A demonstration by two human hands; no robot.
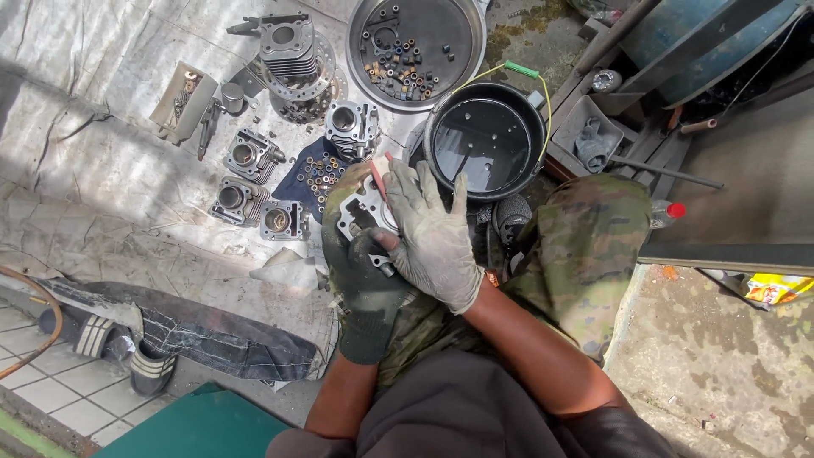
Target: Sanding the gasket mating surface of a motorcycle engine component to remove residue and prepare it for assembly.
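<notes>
We see the left hand (pixel 366 284), in a dark glove, cupped under a metal engine part (pixel 360 212) held over the lap, fingers curled around its lower edge. The right hand (pixel 432 237), in a grey glove, lies flat on the part's right side, fingers spread and pointing to 12 o'clock. A black bucket (pixel 485 140) of dark liquid stands at 1 o'clock from the hands. Engine cylinders (pixel 254 182) lie on the sheet at 10 o'clock. A round metal tray (pixel 454 38) of small pieces sits at 12 o'clock.
</notes>
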